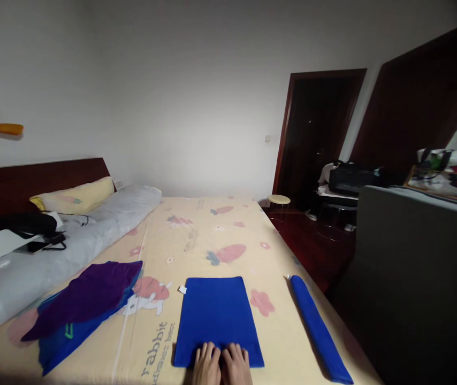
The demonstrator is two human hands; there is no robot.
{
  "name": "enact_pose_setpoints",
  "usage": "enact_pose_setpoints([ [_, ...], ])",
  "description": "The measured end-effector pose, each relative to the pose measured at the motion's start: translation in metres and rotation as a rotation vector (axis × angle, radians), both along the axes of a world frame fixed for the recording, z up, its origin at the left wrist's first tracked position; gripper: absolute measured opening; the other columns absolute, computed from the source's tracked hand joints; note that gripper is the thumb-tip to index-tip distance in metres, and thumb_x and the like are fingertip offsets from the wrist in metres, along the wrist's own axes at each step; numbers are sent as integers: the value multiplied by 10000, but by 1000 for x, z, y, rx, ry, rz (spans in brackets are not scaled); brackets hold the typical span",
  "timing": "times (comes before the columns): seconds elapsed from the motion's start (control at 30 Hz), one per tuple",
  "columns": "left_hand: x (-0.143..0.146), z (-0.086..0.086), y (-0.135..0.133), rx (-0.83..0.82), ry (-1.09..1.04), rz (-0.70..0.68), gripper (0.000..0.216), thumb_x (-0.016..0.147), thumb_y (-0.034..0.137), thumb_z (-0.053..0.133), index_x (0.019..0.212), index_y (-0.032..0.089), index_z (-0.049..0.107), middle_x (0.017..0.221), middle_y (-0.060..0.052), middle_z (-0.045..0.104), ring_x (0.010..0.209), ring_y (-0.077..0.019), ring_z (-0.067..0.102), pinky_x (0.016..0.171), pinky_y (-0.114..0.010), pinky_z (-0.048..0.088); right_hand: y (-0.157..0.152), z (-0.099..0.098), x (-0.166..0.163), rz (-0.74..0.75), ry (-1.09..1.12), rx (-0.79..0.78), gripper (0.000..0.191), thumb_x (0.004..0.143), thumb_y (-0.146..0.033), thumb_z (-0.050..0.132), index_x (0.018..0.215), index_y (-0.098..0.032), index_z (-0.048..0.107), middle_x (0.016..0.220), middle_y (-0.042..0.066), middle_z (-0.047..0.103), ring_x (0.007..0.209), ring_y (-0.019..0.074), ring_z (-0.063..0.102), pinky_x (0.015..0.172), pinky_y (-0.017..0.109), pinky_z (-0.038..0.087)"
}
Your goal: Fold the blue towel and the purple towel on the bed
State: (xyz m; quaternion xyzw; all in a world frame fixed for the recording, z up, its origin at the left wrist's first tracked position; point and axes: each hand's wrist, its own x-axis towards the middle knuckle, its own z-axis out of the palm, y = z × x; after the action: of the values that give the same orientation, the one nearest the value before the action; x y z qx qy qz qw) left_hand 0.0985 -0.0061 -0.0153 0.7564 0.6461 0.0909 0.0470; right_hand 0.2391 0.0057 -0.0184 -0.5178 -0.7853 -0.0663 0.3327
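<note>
A blue cloth (216,315), folded into a flat rectangle, lies on the cream patterned bedsheet (196,235) in front of me. My left hand (206,365) and my right hand (235,365) rest side by side on its near edge, fingers flat and together, pressing down on the fabric. A small white tag (182,290) sticks out at the cloth's far left corner. To the right, near the bed's edge, lies a second blue cloth (317,329) rolled into a long narrow bar.
A purple cloth (88,297) lies over another blue cloth (62,342) at the left. A grey rolled duvet (52,256), yellow pillow (76,197) and dark items sit by the headboard. A dark grey panel (421,278) stands right of the bed, with a stool (279,200) and doorway (317,133) beyond.
</note>
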Motion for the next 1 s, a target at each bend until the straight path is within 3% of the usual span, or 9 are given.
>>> enact_pose_setpoints([
  [0.07,-10,-10,-1,42,9,11,442,830,199,436,1224,277,621,1299,-75,633,1215,-258,554,1001,-412,430,-1,-7,5,-11,4,5,143,732,-128,555,783,-260,573,812,7,613,778,216,539,747,343,329],
  [0.17,-46,-15,-8,161,43,53,400,810,236,482,1169,284,654,1201,-65,685,1111,-257,605,944,-393,456,-3,-12,38,-49,19,-29,174,750,-181,554,883,-276,614,878,13,634,824,217,556,783,354,343],
  [0.37,-117,-1,-28,226,104,12,568,671,110,525,1183,326,638,1214,-7,677,1133,-235,585,976,-372,430,-5,-8,118,68,-46,-184,436,737,-287,597,1172,-316,587,1114,32,668,969,226,601,836,345,379],
  [0.53,-121,26,-27,234,116,-61,568,682,21,458,1125,326,638,1285,18,636,1202,-203,543,1009,-361,392,1,-2,114,-14,-53,-211,352,751,-245,565,1087,-340,609,1111,23,676,1014,241,597,867,381,353],
  [0.7,-121,44,-20,261,42,-188,496,694,-20,429,1018,302,623,1008,33,714,958,-156,633,896,-288,440,7,13,108,33,-25,-184,275,758,-156,516,969,-307,608,1118,-11,679,1057,222,579,915,388,299],
  [0.83,-128,45,-24,298,-86,-164,332,753,41,437,905,264,629,821,5,691,805,-165,642,789,-277,478,5,29,117,83,41,-278,169,761,-163,505,865,-257,600,889,-2,680,898,207,581,868,367,335],
  [1.0,-132,30,-20,206,-317,38,335,773,117,430,993,264,635,929,-15,716,907,-169,673,814,-269,526,8,34,115,-21,188,-404,184,806,-258,458,901,-231,612,846,40,649,819,224,566,788,362,403],
])
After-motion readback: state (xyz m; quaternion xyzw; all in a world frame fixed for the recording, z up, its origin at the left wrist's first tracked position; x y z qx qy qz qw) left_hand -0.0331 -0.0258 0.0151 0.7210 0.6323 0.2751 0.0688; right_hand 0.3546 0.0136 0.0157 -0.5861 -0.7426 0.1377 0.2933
